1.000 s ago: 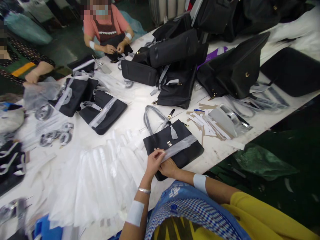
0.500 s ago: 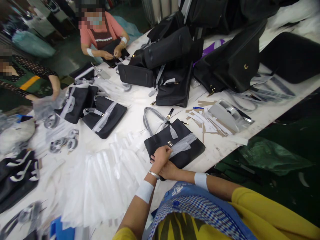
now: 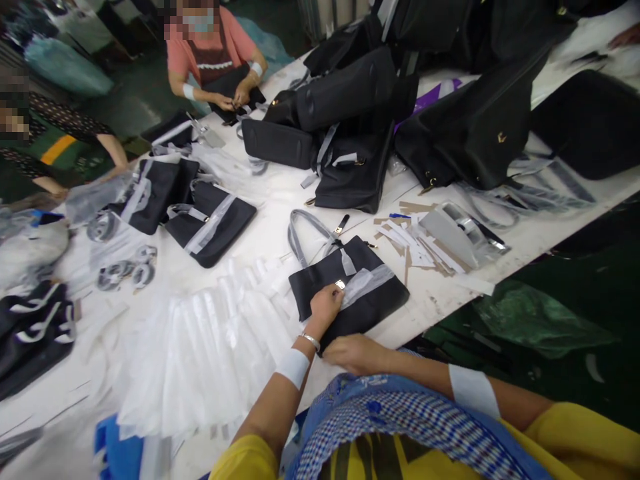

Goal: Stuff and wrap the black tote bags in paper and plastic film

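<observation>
A small black handbag (image 3: pixel 370 303) with grey wrapped handles lies flat in front of me on the white table (image 3: pixel 270 227). A translucent grey wrapping strip (image 3: pixel 367 280) runs across its front beside a metal clasp (image 3: pixel 341 285). My left hand (image 3: pixel 325 305) rests on the bag with its fingers curled, pinching the strip's end just below the clasp. My right hand (image 3: pixel 353 353) lies at the bag's near corner, fingers together against the edge.
Overlapping white plastic sleeves (image 3: pixel 210 353) are spread at my left. Paper scraps and a tape dispenser (image 3: pixel 457 230) lie to the right. Large black bags (image 3: pixel 350 127) pile at the back. Two other people work at the far left, with flat black bags (image 3: pixel 210 223) near them.
My left hand slid up the bag along the strip to the clasp. My right hand drew back from under it to the bag's near corner.
</observation>
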Motion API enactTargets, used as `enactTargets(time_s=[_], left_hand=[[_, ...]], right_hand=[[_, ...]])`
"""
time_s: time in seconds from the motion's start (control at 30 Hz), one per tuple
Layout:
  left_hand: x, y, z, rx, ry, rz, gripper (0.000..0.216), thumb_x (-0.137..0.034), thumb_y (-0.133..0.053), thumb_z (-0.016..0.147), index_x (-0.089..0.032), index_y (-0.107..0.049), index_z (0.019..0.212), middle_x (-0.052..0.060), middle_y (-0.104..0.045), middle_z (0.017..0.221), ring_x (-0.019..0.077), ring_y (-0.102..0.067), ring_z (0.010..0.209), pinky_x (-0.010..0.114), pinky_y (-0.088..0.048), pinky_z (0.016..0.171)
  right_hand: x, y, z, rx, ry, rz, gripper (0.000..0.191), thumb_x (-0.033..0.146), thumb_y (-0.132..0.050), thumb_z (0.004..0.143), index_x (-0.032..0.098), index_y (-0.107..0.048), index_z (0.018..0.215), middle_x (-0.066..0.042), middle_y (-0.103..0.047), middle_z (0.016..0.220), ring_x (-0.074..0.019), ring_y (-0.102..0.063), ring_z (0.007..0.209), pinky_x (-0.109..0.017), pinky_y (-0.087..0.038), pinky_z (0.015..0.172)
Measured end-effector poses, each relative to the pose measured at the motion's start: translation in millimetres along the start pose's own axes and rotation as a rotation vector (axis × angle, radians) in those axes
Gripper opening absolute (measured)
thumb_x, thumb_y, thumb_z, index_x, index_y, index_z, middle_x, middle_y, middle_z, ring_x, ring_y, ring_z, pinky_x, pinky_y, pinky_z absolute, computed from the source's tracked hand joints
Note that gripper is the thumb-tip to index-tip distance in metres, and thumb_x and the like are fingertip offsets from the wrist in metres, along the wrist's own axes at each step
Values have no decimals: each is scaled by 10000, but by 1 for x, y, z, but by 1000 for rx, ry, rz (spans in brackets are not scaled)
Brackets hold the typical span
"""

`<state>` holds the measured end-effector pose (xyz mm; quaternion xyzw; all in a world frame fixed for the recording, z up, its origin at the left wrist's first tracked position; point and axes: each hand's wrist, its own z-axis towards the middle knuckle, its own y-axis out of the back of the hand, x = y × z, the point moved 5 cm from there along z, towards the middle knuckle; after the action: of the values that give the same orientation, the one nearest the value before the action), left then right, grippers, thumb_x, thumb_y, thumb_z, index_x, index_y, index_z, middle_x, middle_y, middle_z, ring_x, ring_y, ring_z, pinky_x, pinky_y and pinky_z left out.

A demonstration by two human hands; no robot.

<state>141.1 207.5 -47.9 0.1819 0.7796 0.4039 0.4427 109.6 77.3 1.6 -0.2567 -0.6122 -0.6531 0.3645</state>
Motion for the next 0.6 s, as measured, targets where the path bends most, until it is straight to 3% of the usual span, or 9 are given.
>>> enactTargets(time_s=[0.07,0.13,0.2,0.3,0.43,0.6], left_hand=[[-2,-2,-5,-17,-62,-19,150,-327,-570,917,-227,-679,942,21,-715,972,165,-643,896,254,-458,802],[-3,-3,-9,-29,-124,-36,153,-327,-566,926,-220,-673,946,23,-709,982,162,-633,937,256,-456,844],[-5,-3,-12,-42,-172,-44,159,-334,-564,931,-216,-671,936,26,-704,974,162,-627,942,261,-458,856],[-6,-3,-14,-64,-215,-41,161,-342,-560,936,-220,-666,928,21,-701,957,160,-625,927,263,-464,844],[-7,-3,-14,-88,-236,-17,169,-357,-555,940,-224,-660,926,15,-699,941,160,-626,909,266,-471,824],[-6,-2,-16,-102,-230,22,258,-444,-531,941,-222,-663,949,20,-700,918,166,-634,878,268,-480,787]], right_hand=[[-24,47,-19,-384,-252,16,280,233,-443,968,217,-647,1159,-68,-683,1151,-198,-620,1076,-331,-502,951],[-53,85,-43,-723,-520,13,279,313,-474,966,197,-611,1181,-103,-652,1156,-215,-633,1009,-352,-535,886],[-77,105,-59,-860,-695,-21,381,394,-547,925,178,-551,1238,-129,-615,1182,-221,-640,912,-358,-560,775],[-99,115,-64,-777,-781,-112,456,428,-583,888,173,-527,1262,-106,-638,1119,-209,-626,808,-380,-538,774],[-106,113,-59,-553,-794,-210,224,372,-558,892,212,-657,1013,-36,-672,895,-203,-603,784,-347,-484,752],[-106,123,-60,-462,-794,-304,165,324,-541,903,230,-675,884,-22,-662,833,-208,-586,834,-314,-424,705]])
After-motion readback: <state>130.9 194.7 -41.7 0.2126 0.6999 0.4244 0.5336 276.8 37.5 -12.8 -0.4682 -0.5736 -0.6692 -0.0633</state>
